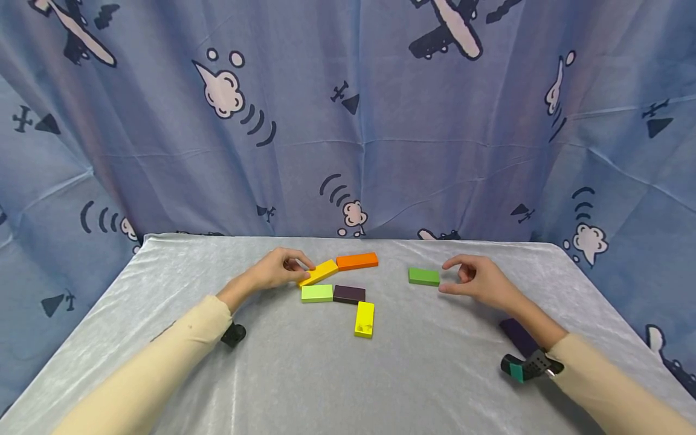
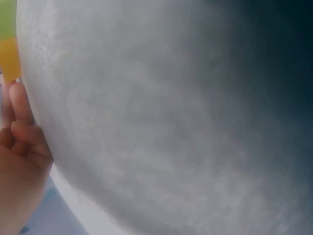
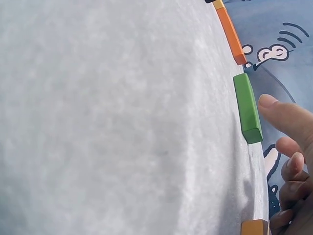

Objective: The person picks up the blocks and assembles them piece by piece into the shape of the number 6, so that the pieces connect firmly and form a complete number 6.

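My left hand [image 1: 278, 268] pinches the near end of an amber-yellow block [image 1: 323, 271], which lies at a slant on the cloth. Its far end meets an orange block [image 1: 357, 261]. Just in front, a light green block [image 1: 317, 293] and a dark purple block [image 1: 349, 294] lie end to end, with a bright yellow block [image 1: 364, 319] pointing toward me from the purple one. On the right, a green block [image 1: 424, 277] lies flat. My right hand [image 1: 483, 280] hovers at its right end, thumb and forefinger spread apart, holding nothing.
A grey velvety cloth [image 1: 283, 374] covers the table. Beneath my right forearm lies another dark purple block [image 1: 518, 336], partly hidden. In the right wrist view an orange-yellow block [image 3: 253, 227] shows at the bottom edge. A blue patterned curtain [image 1: 304, 193] hangs behind the table.
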The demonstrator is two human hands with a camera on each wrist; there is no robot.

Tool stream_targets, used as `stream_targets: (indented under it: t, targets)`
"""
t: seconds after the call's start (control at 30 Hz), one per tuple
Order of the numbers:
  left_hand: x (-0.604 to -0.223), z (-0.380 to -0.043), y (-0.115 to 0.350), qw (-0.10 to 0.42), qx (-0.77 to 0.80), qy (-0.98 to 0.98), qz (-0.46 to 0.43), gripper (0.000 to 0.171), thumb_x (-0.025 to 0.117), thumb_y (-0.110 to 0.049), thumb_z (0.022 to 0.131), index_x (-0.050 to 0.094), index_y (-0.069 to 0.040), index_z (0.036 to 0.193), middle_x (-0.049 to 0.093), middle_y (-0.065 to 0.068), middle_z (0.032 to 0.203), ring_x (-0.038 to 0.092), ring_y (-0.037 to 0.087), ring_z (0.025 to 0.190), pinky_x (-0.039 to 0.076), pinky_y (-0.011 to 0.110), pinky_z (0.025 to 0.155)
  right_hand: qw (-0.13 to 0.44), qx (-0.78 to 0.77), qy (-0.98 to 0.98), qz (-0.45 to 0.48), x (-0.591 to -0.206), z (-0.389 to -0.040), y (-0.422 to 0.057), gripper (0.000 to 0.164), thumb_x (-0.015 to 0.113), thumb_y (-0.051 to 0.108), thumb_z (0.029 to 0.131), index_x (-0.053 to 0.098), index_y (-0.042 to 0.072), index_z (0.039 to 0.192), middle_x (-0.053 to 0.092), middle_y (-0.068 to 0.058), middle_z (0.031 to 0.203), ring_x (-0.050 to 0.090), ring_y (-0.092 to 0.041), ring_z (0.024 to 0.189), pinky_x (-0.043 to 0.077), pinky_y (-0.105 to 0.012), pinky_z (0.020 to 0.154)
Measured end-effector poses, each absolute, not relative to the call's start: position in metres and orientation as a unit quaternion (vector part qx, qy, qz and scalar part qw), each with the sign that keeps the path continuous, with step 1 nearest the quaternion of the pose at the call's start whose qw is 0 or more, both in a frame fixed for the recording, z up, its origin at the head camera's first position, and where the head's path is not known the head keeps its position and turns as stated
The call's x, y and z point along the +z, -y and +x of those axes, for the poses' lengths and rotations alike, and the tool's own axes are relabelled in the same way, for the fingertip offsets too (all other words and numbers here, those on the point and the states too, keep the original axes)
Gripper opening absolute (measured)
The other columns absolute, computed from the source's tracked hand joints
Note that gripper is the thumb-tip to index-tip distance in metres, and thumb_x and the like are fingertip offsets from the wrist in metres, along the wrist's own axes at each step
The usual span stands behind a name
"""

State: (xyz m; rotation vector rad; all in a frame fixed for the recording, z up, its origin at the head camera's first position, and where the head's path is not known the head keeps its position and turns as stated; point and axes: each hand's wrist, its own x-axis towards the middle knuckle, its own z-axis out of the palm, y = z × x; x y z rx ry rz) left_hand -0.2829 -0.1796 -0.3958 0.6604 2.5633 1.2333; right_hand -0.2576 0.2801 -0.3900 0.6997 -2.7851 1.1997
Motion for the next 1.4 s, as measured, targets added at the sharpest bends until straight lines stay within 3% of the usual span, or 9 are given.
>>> stream_targets:
  t: [0.83, 1.4]
  targets:
    - [-0.397, -0.284, 0.18, 0.101, 0.415, -0.873, 0.234, 0.019, 0.074, -0.006, 0.094, 0.077, -0.007, 0.112, 0.073, 0.003, 0.093, 0.065, 0.018, 0.081, 0.052, 0.033, 0.073, 0.003, 0.376, 0.89, 0.257, -0.394, -0.27, -0.275, 0.042, 0.091, 0.018, 0.078, 0.072, 0.001, 0.112, 0.05, -0.001, 0.069, 0.042, -0.012, 0.06, 0.036, -0.027, 0.056]
    - [-0.398, -0.284, 0.179, 0.1, 0.415, -0.873, 0.236, 0.018, 0.074, -0.006, 0.094, 0.077, -0.007, 0.112, 0.072, 0.003, 0.09, 0.064, 0.018, 0.078, 0.051, 0.033, 0.071, 0.003, 0.37, 0.894, 0.253, -0.398, -0.276, -0.266, 0.027, 0.086, 0.009, 0.082, 0.075, 0.0, 0.106, 0.048, -0.001, 0.068, 0.039, -0.012, 0.06, 0.032, -0.028, 0.055]
